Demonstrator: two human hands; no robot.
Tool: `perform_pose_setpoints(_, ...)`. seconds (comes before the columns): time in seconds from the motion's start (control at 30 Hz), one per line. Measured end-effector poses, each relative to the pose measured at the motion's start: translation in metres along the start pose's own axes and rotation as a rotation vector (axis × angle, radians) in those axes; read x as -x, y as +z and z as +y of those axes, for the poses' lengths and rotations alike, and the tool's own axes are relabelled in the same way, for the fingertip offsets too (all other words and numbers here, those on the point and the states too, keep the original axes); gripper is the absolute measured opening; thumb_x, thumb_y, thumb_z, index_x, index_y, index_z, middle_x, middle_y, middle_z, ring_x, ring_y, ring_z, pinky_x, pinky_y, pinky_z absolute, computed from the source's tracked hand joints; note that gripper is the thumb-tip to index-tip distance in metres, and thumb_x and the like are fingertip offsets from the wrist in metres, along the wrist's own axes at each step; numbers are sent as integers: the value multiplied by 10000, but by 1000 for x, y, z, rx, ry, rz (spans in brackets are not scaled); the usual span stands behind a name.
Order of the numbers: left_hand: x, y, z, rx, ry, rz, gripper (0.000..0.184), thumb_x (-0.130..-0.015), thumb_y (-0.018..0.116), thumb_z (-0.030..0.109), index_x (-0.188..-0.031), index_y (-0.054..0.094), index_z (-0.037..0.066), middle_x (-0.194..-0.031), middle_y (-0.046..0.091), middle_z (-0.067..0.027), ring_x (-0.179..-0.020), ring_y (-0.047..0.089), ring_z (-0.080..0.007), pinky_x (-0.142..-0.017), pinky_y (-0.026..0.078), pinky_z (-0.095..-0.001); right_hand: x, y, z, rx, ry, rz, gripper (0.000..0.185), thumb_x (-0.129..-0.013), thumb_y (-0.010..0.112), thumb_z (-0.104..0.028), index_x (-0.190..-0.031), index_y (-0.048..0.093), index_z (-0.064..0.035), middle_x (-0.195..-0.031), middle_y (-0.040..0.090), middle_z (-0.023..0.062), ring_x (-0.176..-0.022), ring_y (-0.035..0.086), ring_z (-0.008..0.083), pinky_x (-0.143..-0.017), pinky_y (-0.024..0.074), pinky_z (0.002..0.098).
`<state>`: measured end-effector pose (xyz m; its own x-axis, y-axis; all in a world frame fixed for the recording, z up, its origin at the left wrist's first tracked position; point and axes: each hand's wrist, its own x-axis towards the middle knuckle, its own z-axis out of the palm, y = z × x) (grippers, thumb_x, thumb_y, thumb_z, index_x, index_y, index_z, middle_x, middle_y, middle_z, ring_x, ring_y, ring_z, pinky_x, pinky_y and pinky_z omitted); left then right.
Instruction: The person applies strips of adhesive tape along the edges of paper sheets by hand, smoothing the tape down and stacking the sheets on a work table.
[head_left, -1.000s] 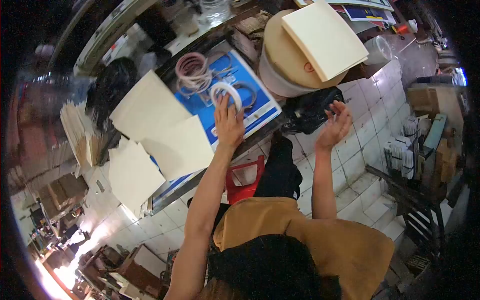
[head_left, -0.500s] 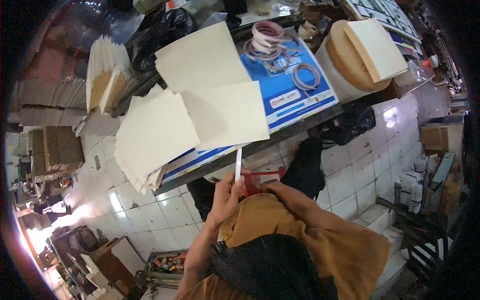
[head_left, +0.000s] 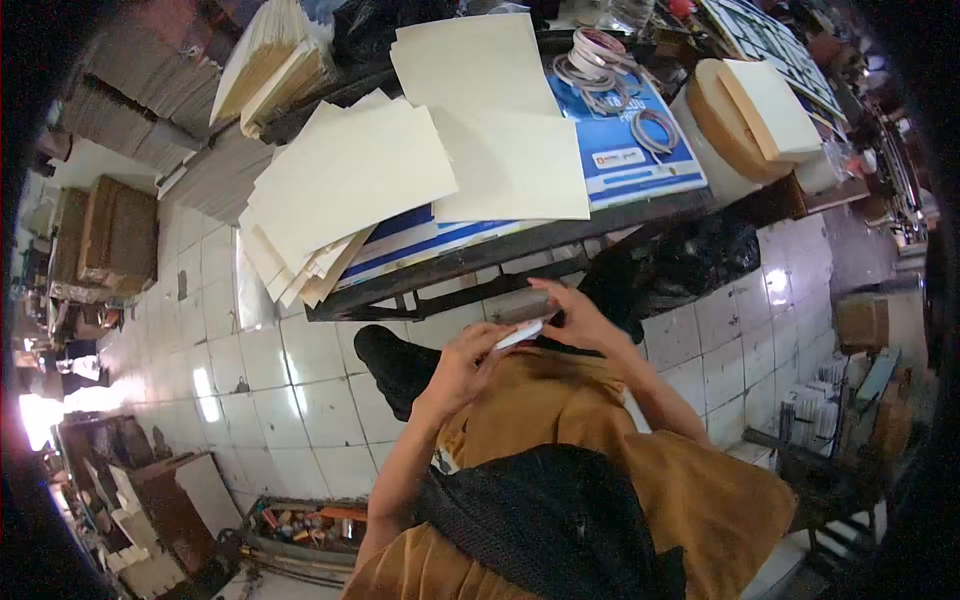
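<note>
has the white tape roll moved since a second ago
Yes. A second ago the white tape roll lay on the blue sheet; now the left hand holds it past the table's near edge, closer to the person's body.

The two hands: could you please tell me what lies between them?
The head view shows a white roll between them, held in the left hand, near the right hand.

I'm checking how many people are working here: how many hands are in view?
2: the left hand, over the lap, holding a white roll; and the right hand, just beside that roll. No other hands show.
</note>
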<state>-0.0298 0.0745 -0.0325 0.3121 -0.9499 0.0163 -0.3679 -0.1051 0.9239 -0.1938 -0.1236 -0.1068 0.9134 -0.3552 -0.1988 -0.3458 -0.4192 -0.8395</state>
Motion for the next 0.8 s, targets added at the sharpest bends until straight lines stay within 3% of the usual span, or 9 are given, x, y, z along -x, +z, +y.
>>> perform_pose_setpoints(0.1,17,-6,-6,-15,115,-15,259,-906,697,85,-1164,726,75,-1068,677,-142,-931,679,-290,-810,548,-375,41,-22,-86,-8,-41,-38,641,-825,806,-259,-1374,553,-45,-1298,632,171,-1159,620,283,-922,513,386)
perform_pose_setpoints(0.13,22,-8,-4,12,191,21,290,-861,748,82,-1150,739,87,-1026,673,-128,-934,667,-269,-796,552,-370,48,-15,-88,-61,-140,-32,478,-843,773,-182,-1270,631,-23,-1176,697,168,-1049,671,276,-878,526,377)
perform_pose_setpoints(0.23,33,-17,1,-50,397,136,308,-808,792,55,-1112,758,93,-1026,673,-115,-937,651,-260,-769,550,-366,65,-7,-123,63,-206,52,329,-856,742,-106,-1162,686,2,-1072,736,155,-946,705,266,-841,540,366)
perform_pose_setpoints(0.27,39,-21,7,-18,358,154,317,-763,814,15,-1071,768,80,-1005,680,-94,-937,640,-248,-764,535,-348,67,-5,-123,129,-243,89,252,-867,706,-28,-1115,704,11,-1068,743,146,-956,717,243,-844,551,346)
perform_pose_setpoints(0.4,59,-29,7,34,445,352,334,-735,825,3,-1053,768,89,-947,671,-70,-866,635,-244,-727,524,-339,78,8,-133,-43,-355,306,245,-822,700,88,-1055,724,15,-1055,741,158,-990,718,224,-852,547,311)
perform_pose_setpoints(0.5,71,-29,-1,49,462,393,319,-739,828,3,-1041,768,86,-954,673,-72,-852,639,-222,-688,532,-321,80,18,-130,-123,-224,280,263,-820,728,49,-1077,718,-2,-1024,738,134,-947,707,205,-813,542,308)
perform_pose_setpoints(0.6,77,-26,9,-42,440,426,273,-749,835,13,-1007,761,63,-926,661,-74,-831,637,-197,-648,539,-289,76,21,-141,65,-255,226,310,-816,768,-18,-1119,705,-27,-1000,723,110,-880,682,186,-747,526,307)
perform_pose_setpoints(0.7,79,-28,21,-82,395,441,272,-712,840,-7,-965,765,57,-906,681,-78,-819,643,-203,-681,527,-300,71,23,-141,24,-315,259,365,-800,800,-71,-1148,692,-47,-985,705,99,-827,655,174,-696,503,304)
perform_pose_setpoints(0.8,78,-30,25,-147,405,449,266,-696,844,-10,-941,767,55,-893,690,-75,-805,648,-204,-677,521,-311,73,17,-160,-7,-330,224,322,-817,786,-84,-1117,689,-14,-1028,703,136,-900,682,240,-820,544,350)
